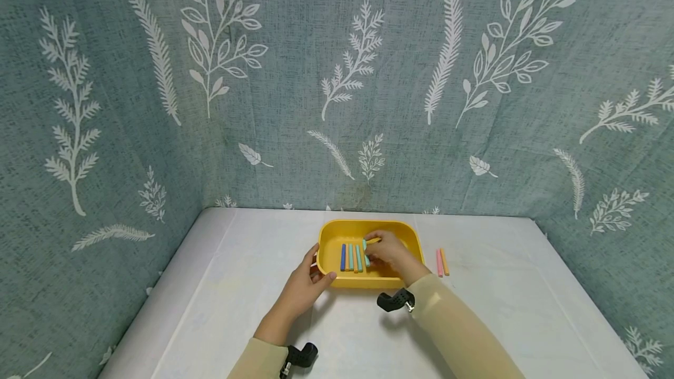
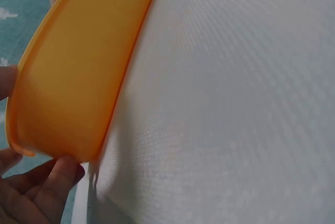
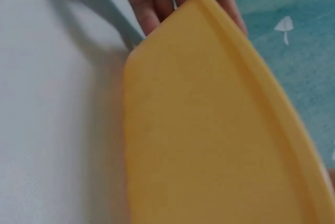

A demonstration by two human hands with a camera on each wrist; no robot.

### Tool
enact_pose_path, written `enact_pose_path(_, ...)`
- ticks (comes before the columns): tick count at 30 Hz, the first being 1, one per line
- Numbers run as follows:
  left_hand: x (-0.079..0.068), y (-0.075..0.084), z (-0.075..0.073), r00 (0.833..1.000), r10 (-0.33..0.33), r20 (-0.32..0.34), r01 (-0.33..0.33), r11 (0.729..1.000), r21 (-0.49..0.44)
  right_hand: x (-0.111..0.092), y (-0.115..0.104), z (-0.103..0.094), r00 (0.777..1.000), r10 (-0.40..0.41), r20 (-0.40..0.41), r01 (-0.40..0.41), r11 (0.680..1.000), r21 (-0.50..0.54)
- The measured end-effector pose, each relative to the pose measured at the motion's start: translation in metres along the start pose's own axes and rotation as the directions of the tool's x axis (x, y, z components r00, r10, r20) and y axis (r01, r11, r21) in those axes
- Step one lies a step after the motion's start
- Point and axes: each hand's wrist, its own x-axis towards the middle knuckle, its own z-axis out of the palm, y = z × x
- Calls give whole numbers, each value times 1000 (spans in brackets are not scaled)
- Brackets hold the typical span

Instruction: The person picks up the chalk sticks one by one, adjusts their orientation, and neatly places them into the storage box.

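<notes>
A yellow tray (image 1: 368,283) with rounded corners stands on the table. My left hand (image 1: 308,285) grips its near left corner, thumb on the front rim and fingers along the left side; the left wrist view shows the fingertips (image 2: 65,166) against the tray wall. Inside the tray my right hand (image 1: 389,250) pinches a mint-green chalk stick (image 1: 367,261), partly hidden by the fingers. To its left, several chalk sticks stand side by side, among them a blue chalk stick (image 1: 343,257) and a green chalk stick (image 1: 358,258). In the right wrist view the tray wall hides most of the right hand.
Right of the tray, a pink chalk stick (image 1: 439,262) and an orange chalk stick (image 1: 444,262) lie close together on the white-covered table (image 1: 505,297). A teal leaf-patterned cloth (image 1: 400,151) hangs behind the table and along both sides.
</notes>
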Motion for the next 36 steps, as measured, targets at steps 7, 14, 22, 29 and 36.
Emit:
enact_pose_path(7, 0, 1, 0, 1000, -2, 1, 2, 1000, -11, 1, 2, 3, 1000, 2, 13, -2, 999, -36)
enact_pose_path(14, 1, 1, 1, 999, -34, -5, 34, 999, 2, 1, 2, 4, 1000, -23, 16, 24, 998, -59)
enact_pose_path(22, 1, 2, 1, 999, -38, -5, 38, 999, 12, 0, 2, 4, 999, -40, 34, 42, 997, -67)
enact_pose_path(29, 0, 3, 1, 999, -37, -4, 37, 999, 13, -3, 1, 2, 998, -26, 58, 29, 998, -48)
enact_pose_path(36, -1, 4, 0, 1000, -29, -4, 29, 999, 17, -3, 2, 2, 998, -34, 57, 36, 998, -46)
